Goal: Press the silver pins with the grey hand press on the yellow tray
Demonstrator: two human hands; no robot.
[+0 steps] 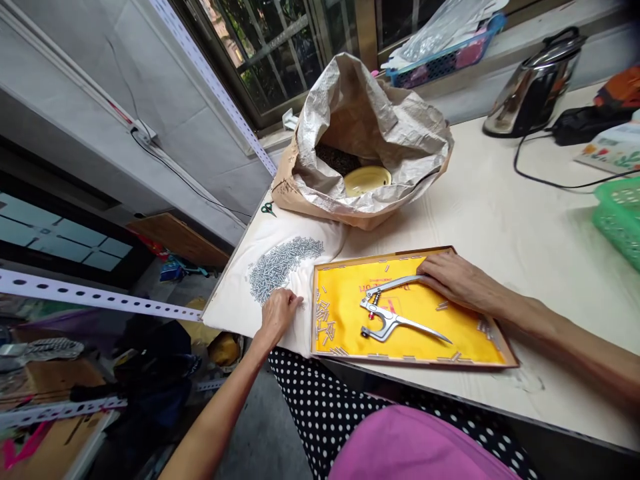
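Observation:
My left hand (280, 313) rests knuckles up on a white cloth (240, 303), fingers curled at the near edge of a heap of small silver metal pins (283, 263); what they pinch is hidden. My right hand (453, 279) lies on the upper handle of silver hand pliers (395, 313), fingers bent over it. The pliers lie in a shallow wooden tray with a yellow lining (345, 300). Several loose pins (325, 320) sit along the tray's left and bottom edges.
A crumpled paper sack (370, 113) holding dark pieces and a yellow bowl (367, 179) stands behind the tray. Small green scissors (269, 208) lie at the left table edge. A steel kettle (535, 87), its black cord and a green basket (620, 217) sit at right.

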